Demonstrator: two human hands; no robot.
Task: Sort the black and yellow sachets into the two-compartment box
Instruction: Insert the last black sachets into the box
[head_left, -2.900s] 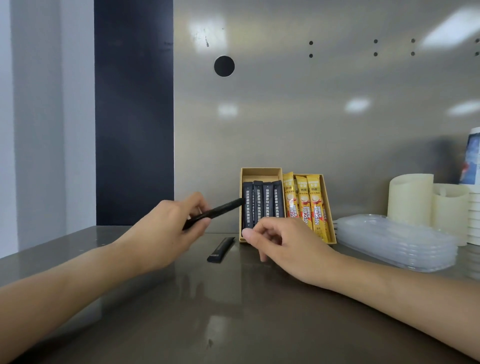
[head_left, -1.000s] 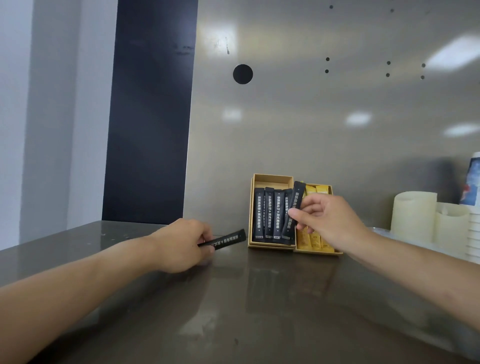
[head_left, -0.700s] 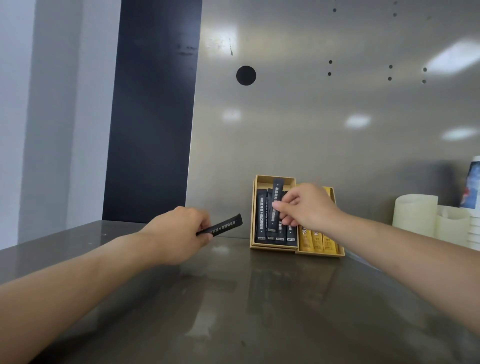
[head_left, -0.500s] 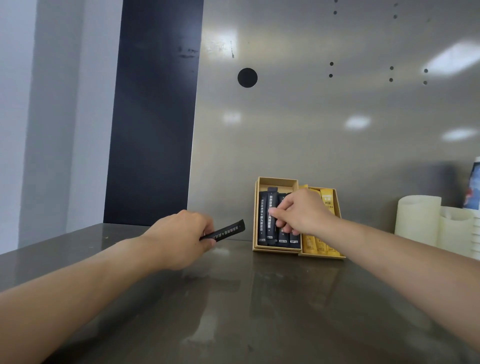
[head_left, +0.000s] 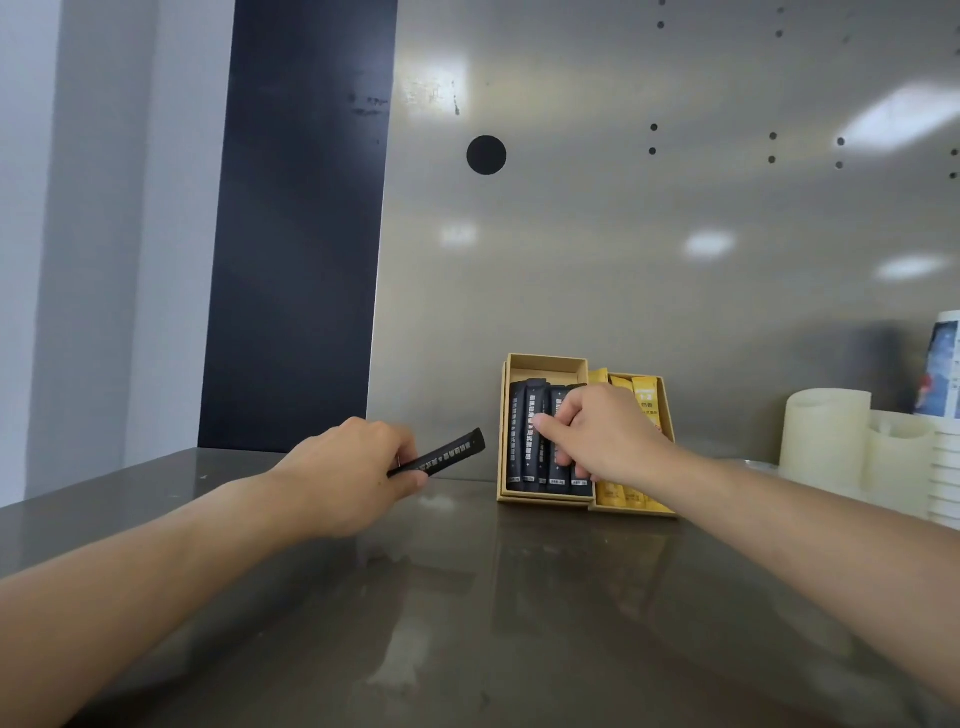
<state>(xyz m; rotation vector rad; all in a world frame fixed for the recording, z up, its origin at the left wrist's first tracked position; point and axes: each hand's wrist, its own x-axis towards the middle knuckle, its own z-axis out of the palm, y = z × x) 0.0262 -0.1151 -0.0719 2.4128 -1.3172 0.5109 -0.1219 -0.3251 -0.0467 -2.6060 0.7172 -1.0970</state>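
- At the back of the table (head_left: 467, 623), as the head view shows it, the box (head_left: 545, 362) stands against the metal wall, its two compartments side by side.
- I see the black sachets (head_left: 525, 441) lined up in the left compartment. The yellow sachets (head_left: 645, 402) are in the right one, partly hidden behind the wrist.
- The right hand (head_left: 602, 436) lies over the black row with its fingers curled down onto it. As far as I can make out, thumb and forefinger pinch one of those sachets.
- The left hand (head_left: 353, 473) hovers just left of the box, fingers closed round one end of a loose black sachet (head_left: 441, 457). Its free end points at the box without touching it.
- I judge the sorting nearly done. The colours are apart, and the loose sachet is the only one I see outside the box.
- What I think is left: settle the sachet under the right hand, then slot the loose one into the left compartment.
- Pale cups (head_left: 826, 436) stand well to the right, apart from the box.
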